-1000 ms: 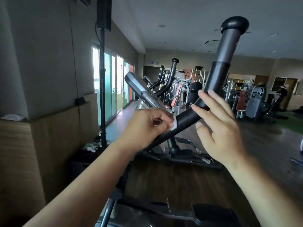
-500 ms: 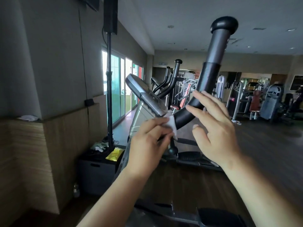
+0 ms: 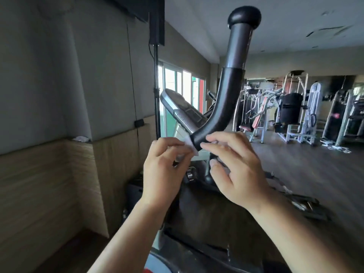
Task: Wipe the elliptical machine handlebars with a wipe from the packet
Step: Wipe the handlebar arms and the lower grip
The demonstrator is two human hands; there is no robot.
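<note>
A black curved elliptical handlebar (image 3: 226, 95) with a round knob on top rises through the middle of the view. A small white wipe (image 3: 189, 144) sits at the lower end of the black grip. My left hand (image 3: 164, 174) pinches the wipe from the left. My right hand (image 3: 236, 170) is just right of the grip's lower end, fingertips touching the wipe's other side; part of the wipe is hidden behind those fingers. The console (image 3: 181, 109) of the machine tilts behind the hands.
A tall stand pole (image 3: 156, 85) with a black box on top stands by the left wall. A wooden ledge (image 3: 49, 146) runs along that wall. Weight machines (image 3: 291, 115) fill the room at the right. The elliptical's dark body (image 3: 206, 223) lies below my arms.
Both hands have slid down the handlebar to the lower end of the grip. My right hand came in from open beside the bar and now touches the wipe. The view swung left.
</note>
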